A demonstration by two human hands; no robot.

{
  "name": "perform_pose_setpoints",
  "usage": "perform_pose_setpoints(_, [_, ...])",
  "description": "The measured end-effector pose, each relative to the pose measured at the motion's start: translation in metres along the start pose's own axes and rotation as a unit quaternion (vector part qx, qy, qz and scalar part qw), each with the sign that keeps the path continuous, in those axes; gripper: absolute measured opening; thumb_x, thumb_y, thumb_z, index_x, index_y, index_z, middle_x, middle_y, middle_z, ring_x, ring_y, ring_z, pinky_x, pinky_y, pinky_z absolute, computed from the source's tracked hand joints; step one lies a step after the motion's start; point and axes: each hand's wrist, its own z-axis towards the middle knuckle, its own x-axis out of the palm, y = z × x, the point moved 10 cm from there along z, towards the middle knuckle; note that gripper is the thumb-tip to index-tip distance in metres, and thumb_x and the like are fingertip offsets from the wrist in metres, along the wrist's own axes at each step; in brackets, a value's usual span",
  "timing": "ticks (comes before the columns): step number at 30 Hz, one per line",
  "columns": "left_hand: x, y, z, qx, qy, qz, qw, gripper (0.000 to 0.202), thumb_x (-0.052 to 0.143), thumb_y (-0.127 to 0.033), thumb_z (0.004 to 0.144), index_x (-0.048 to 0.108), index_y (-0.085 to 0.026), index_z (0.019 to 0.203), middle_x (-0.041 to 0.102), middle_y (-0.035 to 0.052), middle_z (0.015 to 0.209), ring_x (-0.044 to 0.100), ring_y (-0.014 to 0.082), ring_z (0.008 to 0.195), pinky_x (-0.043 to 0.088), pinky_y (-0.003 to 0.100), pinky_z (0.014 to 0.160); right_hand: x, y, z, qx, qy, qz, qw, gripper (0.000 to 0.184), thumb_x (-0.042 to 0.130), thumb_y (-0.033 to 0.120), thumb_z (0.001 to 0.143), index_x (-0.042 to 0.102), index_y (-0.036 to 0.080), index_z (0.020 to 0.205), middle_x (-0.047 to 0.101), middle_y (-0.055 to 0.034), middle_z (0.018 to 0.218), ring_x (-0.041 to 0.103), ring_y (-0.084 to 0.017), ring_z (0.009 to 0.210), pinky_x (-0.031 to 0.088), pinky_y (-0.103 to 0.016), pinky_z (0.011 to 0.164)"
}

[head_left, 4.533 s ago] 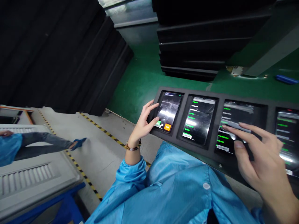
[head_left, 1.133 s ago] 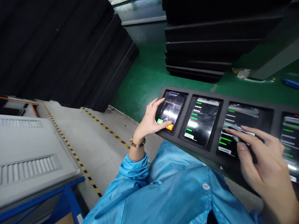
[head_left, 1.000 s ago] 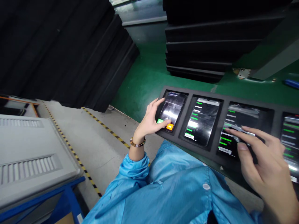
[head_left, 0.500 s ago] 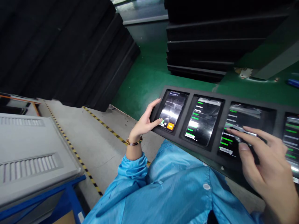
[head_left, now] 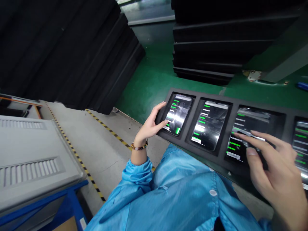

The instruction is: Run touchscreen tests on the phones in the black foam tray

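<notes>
A black foam tray point(head_left: 198, 96) lies in front of me, with several smartphones in its recesses. My left hand point(head_left: 154, 123) is at the tray's left end, fingers along the outer edge, thumb on the lower screen of the leftmost phone point(head_left: 179, 112). That screen shows green and white lines of text. Beside it, a second phone point(head_left: 210, 125) has a similar list lit. My right hand point(head_left: 271, 154) lies over a third phone point(head_left: 237, 144), its fingers apart and covering part of the screen. A bright silvery streak shows between those fingers; I cannot tell whether it is an object or glare.
Another phone point(head_left: 300, 141) is cut off at the right edge. Stacks of black foam trays stand at the left point(head_left: 72, 54) and at the back point(head_left: 204, 48) of the green surface point(head_left: 144, 80). A grey louvred panel point(head_left: 36, 144) on a blue frame point(head_left: 74, 199) is at lower left.
The leftmost phone's screen has switched from a dark page with an orange button to a list of green and white lines. Both hands have stayed nearly in place.
</notes>
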Motion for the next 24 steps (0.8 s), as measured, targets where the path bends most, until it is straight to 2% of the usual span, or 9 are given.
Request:
perform_pose_setpoints(11, [0.000, 0.002, 0.001, -0.003, -0.005, -0.003, 1.000, 0.072, 0.067, -0.051, 0.108, 0.036, -0.037, 0.172, 0.041, 0.0087, 0.180, 0.040, 0.0311, 0.168, 0.038, 0.055, 0.139, 0.000, 0.002, 0.001, -0.001, 0.001, -0.002, 1.000, 0.039, 0.053, 0.032, 0.109, 0.070, 0.031, 0.144, 0.073, -0.0088, 0.129, 0.064, -0.033, 0.138, 0.043, -0.049, 0.113])
perform_pose_setpoints(19, [-0.003, -0.001, 0.002, -0.003, -0.015, 0.008, 1.000, 0.058, 0.056, -0.051, 0.113, 0.044, -0.038, 0.168, 0.044, 0.0069, 0.178, 0.038, 0.0279, 0.169, 0.031, 0.055, 0.143, 0.000, 0.000, -0.001, 0.005, -0.001, -0.004, 1.000, 0.039, 0.053, 0.033, 0.109, 0.070, 0.031, 0.144, 0.072, -0.0094, 0.132, 0.063, -0.034, 0.138, 0.043, -0.051, 0.113])
perform_pose_setpoints(21, [-0.004, -0.003, 0.002, -0.003, -0.017, 0.009, 1.000, 0.052, 0.055, -0.051, 0.114, 0.051, -0.039, 0.164, 0.046, 0.0067, 0.177, 0.037, 0.0277, 0.170, 0.029, 0.057, 0.143, 0.001, -0.001, 0.000, 0.005, -0.001, -0.002, 1.000, 0.039, 0.053, 0.034, 0.109, 0.070, 0.031, 0.144, 0.073, -0.0093, 0.130, 0.063, -0.034, 0.138, 0.042, -0.052, 0.115])
perform_pose_setpoints(24, [-0.002, -0.008, 0.002, 0.005, -0.007, 0.027, 1.000, 0.039, 0.057, -0.053, 0.112, 0.070, -0.039, 0.146, 0.044, 0.0053, 0.177, 0.038, 0.0305, 0.169, 0.031, 0.062, 0.142, 0.000, 0.000, 0.000, 0.004, -0.006, 0.001, 1.000, 0.039, 0.052, 0.034, 0.109, 0.070, 0.032, 0.144, 0.073, -0.0090, 0.128, 0.064, -0.034, 0.138, 0.043, -0.051, 0.114])
